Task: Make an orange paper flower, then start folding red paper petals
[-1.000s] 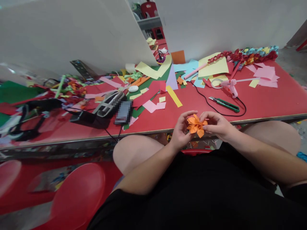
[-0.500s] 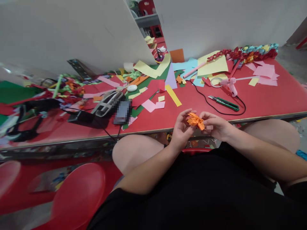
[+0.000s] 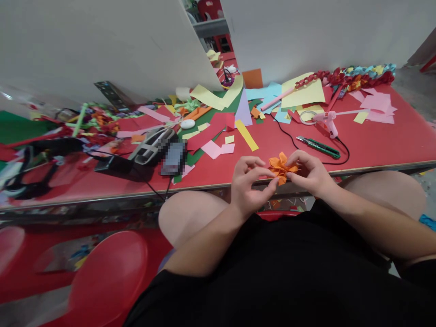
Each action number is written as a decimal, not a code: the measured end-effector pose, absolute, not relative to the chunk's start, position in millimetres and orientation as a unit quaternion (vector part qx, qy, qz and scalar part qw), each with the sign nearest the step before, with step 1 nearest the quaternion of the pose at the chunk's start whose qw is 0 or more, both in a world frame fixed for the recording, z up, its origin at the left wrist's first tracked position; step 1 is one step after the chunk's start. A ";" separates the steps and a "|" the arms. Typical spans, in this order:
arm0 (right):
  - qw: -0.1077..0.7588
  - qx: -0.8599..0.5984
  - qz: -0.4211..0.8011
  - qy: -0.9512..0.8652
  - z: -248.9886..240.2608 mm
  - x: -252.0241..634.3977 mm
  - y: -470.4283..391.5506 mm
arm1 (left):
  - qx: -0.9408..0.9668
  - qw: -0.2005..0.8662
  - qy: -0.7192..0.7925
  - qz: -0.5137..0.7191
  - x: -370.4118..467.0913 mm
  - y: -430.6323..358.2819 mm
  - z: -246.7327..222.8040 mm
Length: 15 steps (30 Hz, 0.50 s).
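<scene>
Muted, even light with faint shadows, blurry stretched edges, a pixelated device (image 3: pixel 173 158).

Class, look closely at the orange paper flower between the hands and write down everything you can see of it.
The orange flower looks folded from paper, all one colour, with several creased petals fanning out around a gathered centre. Held up, it shows in line with the front edge of the red table, its petals roughly facing the camera. The right hand pinches it from the right; the left hand has fingertips at its left petals, though firm contact is hard to tell.
</scene>
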State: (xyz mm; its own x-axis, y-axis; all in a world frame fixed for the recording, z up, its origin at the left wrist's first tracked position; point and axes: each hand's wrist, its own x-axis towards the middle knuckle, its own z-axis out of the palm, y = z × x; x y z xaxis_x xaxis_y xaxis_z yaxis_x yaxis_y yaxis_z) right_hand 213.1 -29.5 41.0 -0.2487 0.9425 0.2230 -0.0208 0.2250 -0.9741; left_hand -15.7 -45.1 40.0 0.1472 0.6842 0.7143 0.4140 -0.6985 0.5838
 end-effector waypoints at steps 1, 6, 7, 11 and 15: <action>0.499 -0.383 0.457 -0.629 40.9 211.9 -31.0 | 0.757 0.106 0.365 0.532 -14.5 -47.7 41.9; 0.549 -0.392 0.331 -0.660 36.7 207.0 -34.0 | 0.778 0.157 0.376 0.478 -9.6 -56.7 43.0; 0.556 -0.389 0.320 -0.661 35.8 206.6 -33.7 | 0.778 0.161 0.379 0.474 -8.6 -57.1 41.9; 0.574 -0.385 0.302 -0.657 33.9 205.5 -31.7 | 0.776 0.139 0.386 0.479 -5.5 -56.4 36.8; 0.578 -0.389 0.296 -0.653 33.7 203.7 -30.5 | 0.772 0.124 0.386 0.490 -3.6 -55.2 33.7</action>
State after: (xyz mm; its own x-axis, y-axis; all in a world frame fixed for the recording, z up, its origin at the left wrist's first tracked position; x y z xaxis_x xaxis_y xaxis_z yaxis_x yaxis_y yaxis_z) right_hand 203.7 -30.5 33.7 -0.0286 0.8507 0.5249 0.1669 0.5218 -0.8366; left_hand -3.6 -55.2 33.7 0.2218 0.7171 0.6607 0.4730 -0.6717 0.5702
